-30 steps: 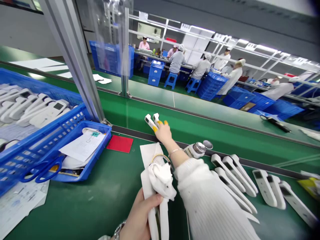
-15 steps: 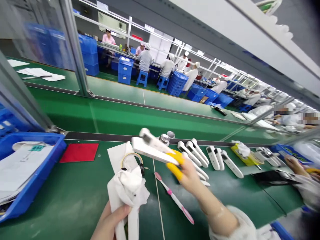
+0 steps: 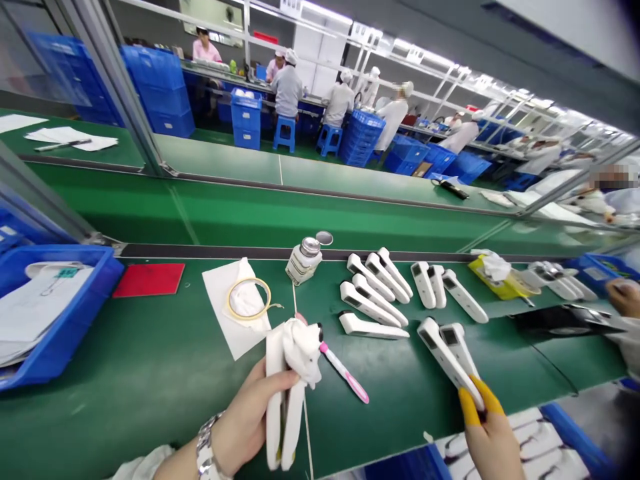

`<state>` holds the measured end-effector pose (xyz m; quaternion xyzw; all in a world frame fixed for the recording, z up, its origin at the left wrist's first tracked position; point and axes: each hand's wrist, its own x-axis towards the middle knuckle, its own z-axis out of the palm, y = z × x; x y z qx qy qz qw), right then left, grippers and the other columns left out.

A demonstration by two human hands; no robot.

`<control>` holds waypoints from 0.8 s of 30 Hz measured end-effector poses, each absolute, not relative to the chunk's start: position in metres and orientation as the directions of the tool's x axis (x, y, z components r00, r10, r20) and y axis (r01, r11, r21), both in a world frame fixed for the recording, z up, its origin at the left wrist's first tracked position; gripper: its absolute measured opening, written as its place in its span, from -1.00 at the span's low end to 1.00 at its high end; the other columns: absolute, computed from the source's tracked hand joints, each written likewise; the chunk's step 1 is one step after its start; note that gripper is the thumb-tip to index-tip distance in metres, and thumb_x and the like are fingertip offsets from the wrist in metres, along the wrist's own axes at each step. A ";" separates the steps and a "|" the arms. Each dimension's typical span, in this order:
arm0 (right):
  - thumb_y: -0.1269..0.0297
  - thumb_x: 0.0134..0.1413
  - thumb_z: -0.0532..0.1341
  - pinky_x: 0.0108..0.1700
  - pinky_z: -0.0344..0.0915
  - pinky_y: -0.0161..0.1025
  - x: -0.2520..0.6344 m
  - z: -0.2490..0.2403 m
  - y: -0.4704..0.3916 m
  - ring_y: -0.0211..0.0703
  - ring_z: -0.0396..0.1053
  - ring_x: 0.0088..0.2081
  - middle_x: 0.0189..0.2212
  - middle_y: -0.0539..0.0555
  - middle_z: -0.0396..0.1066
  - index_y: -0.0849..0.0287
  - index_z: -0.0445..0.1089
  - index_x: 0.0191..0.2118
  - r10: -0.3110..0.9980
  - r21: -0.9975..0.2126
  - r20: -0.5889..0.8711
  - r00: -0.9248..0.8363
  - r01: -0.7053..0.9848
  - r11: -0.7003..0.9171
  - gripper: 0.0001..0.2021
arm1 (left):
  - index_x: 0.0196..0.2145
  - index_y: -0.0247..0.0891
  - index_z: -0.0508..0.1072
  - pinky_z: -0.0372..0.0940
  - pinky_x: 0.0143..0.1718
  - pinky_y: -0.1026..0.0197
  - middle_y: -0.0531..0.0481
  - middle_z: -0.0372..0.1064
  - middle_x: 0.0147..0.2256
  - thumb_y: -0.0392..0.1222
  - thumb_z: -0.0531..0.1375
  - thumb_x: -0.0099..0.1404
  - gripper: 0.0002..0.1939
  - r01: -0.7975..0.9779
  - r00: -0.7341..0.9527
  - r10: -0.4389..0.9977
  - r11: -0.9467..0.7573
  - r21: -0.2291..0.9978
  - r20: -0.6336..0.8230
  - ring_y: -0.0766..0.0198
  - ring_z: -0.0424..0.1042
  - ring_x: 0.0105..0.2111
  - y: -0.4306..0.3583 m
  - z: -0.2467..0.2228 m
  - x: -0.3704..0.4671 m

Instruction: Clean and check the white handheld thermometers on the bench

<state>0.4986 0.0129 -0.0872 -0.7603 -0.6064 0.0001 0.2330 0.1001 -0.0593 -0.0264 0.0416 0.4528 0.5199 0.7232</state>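
Note:
My left hand point(image 3: 245, 417), a metal watch on its wrist, is closed around two white handheld thermometers point(image 3: 274, 427) and a crumpled white cloth point(image 3: 301, 353) draped over their upper ends. On the right, my right hand point(image 3: 487, 427), with yellow finger covers, grips the lower end of a white thermometer point(image 3: 447, 360) with a small dark screen. A second thermometer point(image 3: 461, 347) lies close against it; whether the fingers also hold that one I cannot tell. Between the hands, a pink and white toothbrush point(image 3: 345, 373) rests on the green table.
Several thermometers point(image 3: 373, 303) lie in groups beyond my hands. A metal-topped bottle point(image 3: 303, 263) has its lid open. Yellow tape ring point(image 3: 229, 298), white paper point(image 3: 213, 287), red card point(image 3: 149, 280) and blue bin point(image 3: 113, 273) are leftward. Another person's hand point(image 3: 623, 297) is at right.
My right hand has swung right and closer to me, carrying the white thermometers from near the bottle. My left hand, still holding thermometers and cloth, has moved right. The view has shifted slightly.

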 end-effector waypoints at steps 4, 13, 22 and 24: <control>0.02 0.07 0.09 -0.02 0.21 0.24 0.428 -0.046 0.018 0.37 0.25 0.01 -0.01 0.38 0.27 0.32 0.15 0.15 0.896 -0.337 0.442 -0.040 0.919 0.207 -0.40 | -0.25 -0.31 0.43 0.22 -0.39 0.30 0.01 0.40 -0.44 -0.27 0.35 -0.08 -0.63 -0.727 0.065 0.782 0.463 0.507 -0.620 0.33 0.33 -0.46 -0.057 -0.024 0.114; 0.25 0.15 0.16 0.17 0.01 0.25 0.271 0.002 0.017 0.22 -0.31 0.29 0.28 0.17 -0.22 0.04 0.16 0.13 0.542 -0.439 0.198 -0.816 0.421 0.794 -0.58 | -0.19 -0.29 0.42 0.24 -0.28 0.26 -0.03 0.42 -0.33 -0.35 0.29 0.00 -0.65 -0.721 0.103 0.823 0.448 0.528 -0.558 0.29 0.36 -0.36 -0.062 -0.024 0.109; 0.37 0.09 0.12 -0.24 0.37 -0.15 0.256 0.016 0.077 -0.08 0.41 -0.29 -0.31 0.08 0.43 0.09 0.28 -0.13 0.645 -0.547 0.372 -0.667 0.404 0.733 -0.81 | -0.14 -0.32 0.39 0.23 -0.27 0.22 -0.07 0.38 -0.33 -0.30 0.26 0.03 -0.63 -0.745 0.176 0.801 0.489 0.455 -0.572 0.23 0.34 -0.34 -0.064 -0.020 0.098; 0.34 0.13 0.07 -0.23 0.36 -0.14 0.248 0.024 0.098 -0.04 0.40 -0.24 -0.25 0.14 0.42 0.13 0.29 -0.05 0.682 -0.443 0.441 -0.584 0.519 0.731 -0.74 | -0.14 -0.33 0.39 0.22 -0.26 0.21 -0.09 0.37 -0.33 -0.31 0.25 0.03 -0.62 -0.757 0.181 0.794 0.489 0.433 -0.580 0.22 0.33 -0.33 -0.064 -0.022 0.097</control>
